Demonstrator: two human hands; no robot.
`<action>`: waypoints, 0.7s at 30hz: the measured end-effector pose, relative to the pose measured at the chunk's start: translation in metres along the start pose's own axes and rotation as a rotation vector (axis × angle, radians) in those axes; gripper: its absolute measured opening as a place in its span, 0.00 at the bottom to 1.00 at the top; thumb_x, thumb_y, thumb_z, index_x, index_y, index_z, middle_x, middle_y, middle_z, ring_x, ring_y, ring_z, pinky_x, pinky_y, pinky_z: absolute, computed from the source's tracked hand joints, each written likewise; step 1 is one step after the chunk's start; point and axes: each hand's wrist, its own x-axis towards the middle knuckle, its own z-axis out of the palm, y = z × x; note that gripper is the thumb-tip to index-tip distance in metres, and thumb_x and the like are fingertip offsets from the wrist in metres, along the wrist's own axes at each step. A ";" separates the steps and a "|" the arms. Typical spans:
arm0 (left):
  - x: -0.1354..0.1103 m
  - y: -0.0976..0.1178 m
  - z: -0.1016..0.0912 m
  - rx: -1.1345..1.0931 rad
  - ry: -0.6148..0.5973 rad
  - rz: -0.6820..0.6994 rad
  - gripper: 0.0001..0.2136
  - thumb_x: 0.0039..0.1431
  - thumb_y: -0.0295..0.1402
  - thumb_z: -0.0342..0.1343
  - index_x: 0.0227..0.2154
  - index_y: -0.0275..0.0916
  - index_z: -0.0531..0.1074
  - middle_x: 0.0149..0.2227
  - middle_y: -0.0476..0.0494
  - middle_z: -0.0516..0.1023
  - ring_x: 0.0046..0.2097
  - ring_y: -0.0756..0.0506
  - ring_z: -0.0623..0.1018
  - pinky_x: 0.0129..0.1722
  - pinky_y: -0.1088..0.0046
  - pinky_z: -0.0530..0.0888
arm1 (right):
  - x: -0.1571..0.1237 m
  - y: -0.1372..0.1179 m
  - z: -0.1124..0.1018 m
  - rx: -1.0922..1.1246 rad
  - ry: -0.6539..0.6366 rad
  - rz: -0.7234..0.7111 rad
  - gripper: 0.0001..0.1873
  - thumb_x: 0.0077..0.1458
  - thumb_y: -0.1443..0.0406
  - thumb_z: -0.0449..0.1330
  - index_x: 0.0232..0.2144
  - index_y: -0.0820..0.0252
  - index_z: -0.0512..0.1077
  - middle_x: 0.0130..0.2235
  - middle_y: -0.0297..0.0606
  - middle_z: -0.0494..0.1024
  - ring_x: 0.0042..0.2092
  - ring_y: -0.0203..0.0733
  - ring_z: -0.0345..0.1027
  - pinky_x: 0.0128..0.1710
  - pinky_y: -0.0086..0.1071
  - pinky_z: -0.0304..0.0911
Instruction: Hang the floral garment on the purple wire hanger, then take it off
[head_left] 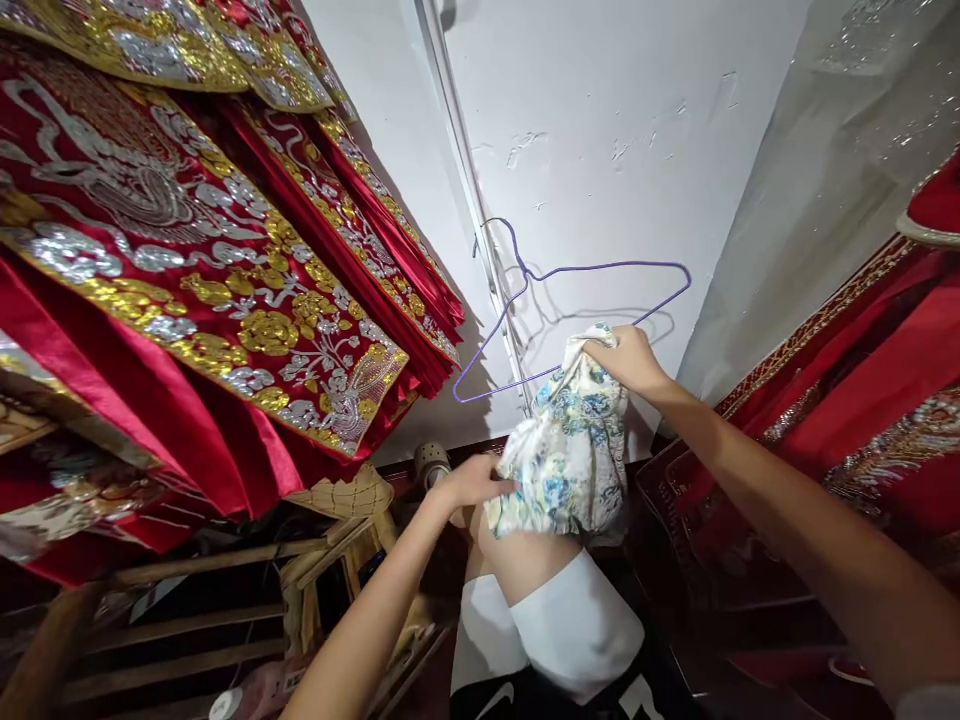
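A white garment with a blue and yellow floral print (566,455) hangs bunched over the lower bar of a purple wire hanger (615,266). The hanger's hook sits at a pale pole against the wall. My right hand (630,360) pinches the top of the garment close to the hanger bar. Lower down, my left hand (480,480) is closed on the garment's left edge, its fingertips partly hidden by the fabric. The cut of the garment is hard to tell in its folds.
Red costumes with gold and silver embroidery (270,330) hang at left. More red embroidered cloth (885,400) is at right, beside plastic sheeting (817,180). A wooden chair frame (300,580) stands lower left, near a clog shoe (431,462) and a bottle (251,695).
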 end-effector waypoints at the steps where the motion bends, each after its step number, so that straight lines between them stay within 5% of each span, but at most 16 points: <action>1: -0.005 -0.001 -0.011 0.132 0.131 -0.017 0.11 0.51 0.41 0.63 0.31 0.39 0.75 0.34 0.43 0.79 0.40 0.39 0.77 0.42 0.66 0.71 | 0.002 0.000 -0.003 -0.034 0.030 -0.013 0.20 0.47 0.57 0.61 0.16 0.53 0.53 0.19 0.27 0.53 0.25 0.35 0.48 0.26 0.33 0.45; 4: -0.022 0.002 -0.041 0.496 0.498 -0.022 0.10 0.59 0.41 0.56 0.31 0.40 0.69 0.32 0.40 0.76 0.38 0.39 0.75 0.41 0.63 0.71 | 0.005 -0.002 -0.007 -0.061 0.049 -0.032 0.21 0.47 0.60 0.61 0.16 0.53 0.51 0.19 0.27 0.53 0.25 0.35 0.48 0.26 0.34 0.45; 7: -0.037 0.019 -0.068 0.560 0.674 0.111 0.08 0.63 0.37 0.50 0.30 0.41 0.66 0.36 0.39 0.75 0.41 0.38 0.74 0.46 0.60 0.71 | 0.005 -0.005 -0.004 -0.045 0.046 -0.011 0.20 0.47 0.61 0.62 0.15 0.53 0.53 0.18 0.29 0.55 0.25 0.37 0.51 0.26 0.35 0.48; 13: -0.025 0.075 -0.098 0.342 0.795 0.414 0.03 0.63 0.33 0.50 0.34 0.41 0.66 0.41 0.43 0.75 0.43 0.42 0.75 0.48 0.64 0.71 | -0.028 -0.012 0.033 0.153 -0.005 0.146 0.11 0.47 0.57 0.64 0.23 0.56 0.69 0.23 0.38 0.72 0.31 0.47 0.68 0.31 0.37 0.64; 16: 0.000 0.086 -0.105 0.311 0.903 0.442 0.14 0.60 0.27 0.50 0.48 0.42 0.67 0.47 0.42 0.77 0.46 0.41 0.76 0.48 0.63 0.70 | -0.049 -0.021 0.046 0.267 -0.089 0.083 0.14 0.50 0.54 0.63 0.33 0.59 0.76 0.29 0.40 0.79 0.39 0.53 0.74 0.39 0.38 0.70; 18: 0.012 0.083 -0.110 0.365 0.992 0.416 0.17 0.59 0.23 0.48 0.50 0.42 0.69 0.48 0.40 0.79 0.47 0.39 0.76 0.49 0.61 0.70 | -0.056 -0.023 0.040 0.297 -0.110 0.000 0.19 0.51 0.55 0.63 0.43 0.59 0.77 0.36 0.42 0.82 0.43 0.54 0.75 0.45 0.41 0.71; 21: 0.016 0.077 -0.116 0.437 1.047 0.388 0.13 0.59 0.23 0.45 0.40 0.41 0.72 0.43 0.41 0.80 0.45 0.39 0.76 0.48 0.60 0.68 | -0.048 -0.019 0.010 0.276 0.025 -0.085 0.31 0.50 0.59 0.65 0.57 0.56 0.73 0.50 0.46 0.81 0.47 0.55 0.76 0.50 0.44 0.71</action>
